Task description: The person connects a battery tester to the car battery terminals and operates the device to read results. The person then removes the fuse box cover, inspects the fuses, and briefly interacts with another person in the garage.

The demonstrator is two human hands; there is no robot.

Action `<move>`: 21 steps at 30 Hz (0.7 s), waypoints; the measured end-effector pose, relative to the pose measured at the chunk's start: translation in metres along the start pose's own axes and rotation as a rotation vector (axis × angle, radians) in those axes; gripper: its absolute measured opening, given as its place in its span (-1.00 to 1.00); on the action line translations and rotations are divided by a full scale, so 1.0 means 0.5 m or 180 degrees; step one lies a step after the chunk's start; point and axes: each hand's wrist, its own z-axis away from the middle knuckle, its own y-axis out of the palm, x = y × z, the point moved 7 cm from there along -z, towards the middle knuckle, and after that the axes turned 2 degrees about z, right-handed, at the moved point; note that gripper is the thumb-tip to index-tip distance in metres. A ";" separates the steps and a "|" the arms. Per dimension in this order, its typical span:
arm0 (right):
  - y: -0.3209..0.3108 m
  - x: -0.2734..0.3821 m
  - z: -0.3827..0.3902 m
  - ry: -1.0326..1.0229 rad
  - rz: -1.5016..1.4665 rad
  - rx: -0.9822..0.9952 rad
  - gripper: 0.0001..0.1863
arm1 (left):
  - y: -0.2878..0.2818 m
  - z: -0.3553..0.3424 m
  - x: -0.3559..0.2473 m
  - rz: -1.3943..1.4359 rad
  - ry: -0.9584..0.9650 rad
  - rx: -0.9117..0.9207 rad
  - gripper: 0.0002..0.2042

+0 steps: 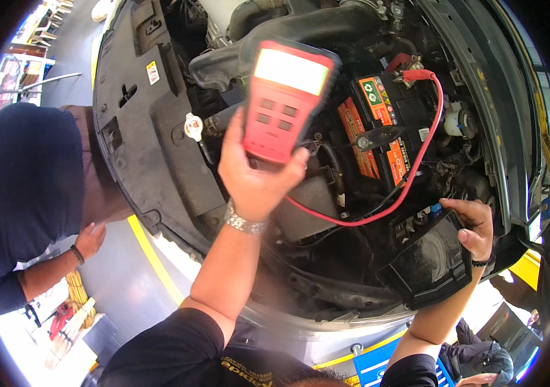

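My left hand [259,180], with a metal watch band on the wrist, holds a red handheld tester [275,129] with a glowing screen over the engine bay. Its red lead [431,122] runs to a red clamp [405,72] at a terminal of the black battery [378,116], which has orange labels. My right hand [475,226] grips a black plastic cover [426,264] at the lower right, beside a fuse box [407,229] whose contents are partly visible.
A co-worker in dark clothing stands at the left, a hand [91,238] hanging by the car's front. A coiled yellow hose [75,290] lies below them. Another person [481,358] is at the lower right, near a blue tool cart [378,361]. A white cap [194,126] sits on the engine bay.
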 end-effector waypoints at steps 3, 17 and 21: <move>0.001 -0.002 0.001 0.0080 -0.0050 -0.0041 -0.24 | -0.010 -0.011 0.029 0.0823 -0.0433 -0.0335 -0.13; -0.003 -0.006 0.006 0.0044 0.0158 -0.0137 -0.23 | 0.015 -0.016 0.058 0.0781 -0.0619 0.0067 -0.18; -0.001 -0.010 0.008 0.0093 0.0047 -0.0179 -0.25 | 0.021 -0.012 0.069 0.1033 -0.0741 0.0114 -0.18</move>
